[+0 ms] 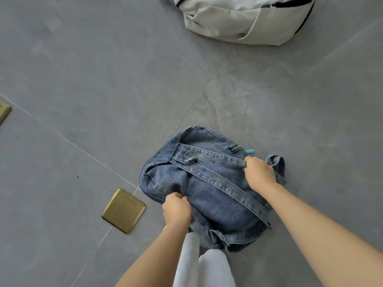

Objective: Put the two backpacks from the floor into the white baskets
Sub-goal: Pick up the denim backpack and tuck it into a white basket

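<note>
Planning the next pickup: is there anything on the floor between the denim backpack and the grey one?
Nothing: in the head view, only bare grey floor tile separates the denim backpack from the grey backpack.

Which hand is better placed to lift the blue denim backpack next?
Probably the right hand: it is shut on the shoulder strap of the blue denim backpack. The left hand only pinches fabric.

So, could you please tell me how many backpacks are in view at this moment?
2. The denim backpack lies on the floor in front of the person, gripped by both hands; the light grey backpack lies farther away, cut off by the top edge. No others visible.
</note>
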